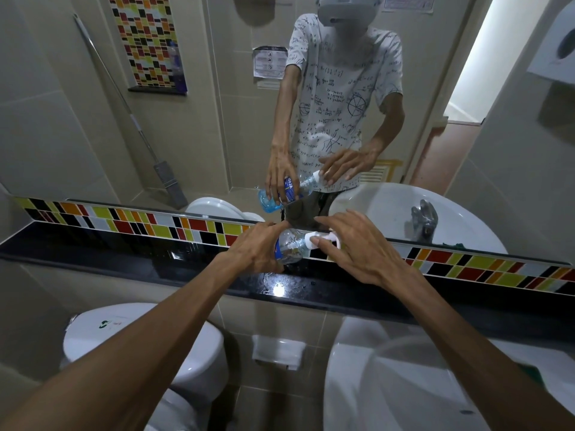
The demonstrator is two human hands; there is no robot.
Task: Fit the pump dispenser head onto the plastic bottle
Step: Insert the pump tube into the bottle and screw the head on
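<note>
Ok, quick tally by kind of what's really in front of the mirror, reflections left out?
Hands: 2, the left hand and the right hand
Plastic bottle: 1, held tilted over the black ledge
Pump dispenser head: 1, at the bottle's neck
Toilet: 1
Sink: 1
Toilet paper holder: 1
Ledge: 1
Total: 8

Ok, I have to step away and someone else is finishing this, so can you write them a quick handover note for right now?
Left hand: gripping the plastic bottle, tilted nearly sideways above the black ledge, neck pointing right.
Right hand: fingers on the white pump dispenser head, which sits at the bottle's neck.
Done: pump tube is inside the bottle, and the head meets the neck.
Unclear: whether the collar is threaded tight.
Left: twist the head until snug, then stand the bottle upright on the ledge. The mirror shows blue liquid inside, so avoid tipping further.
</note>
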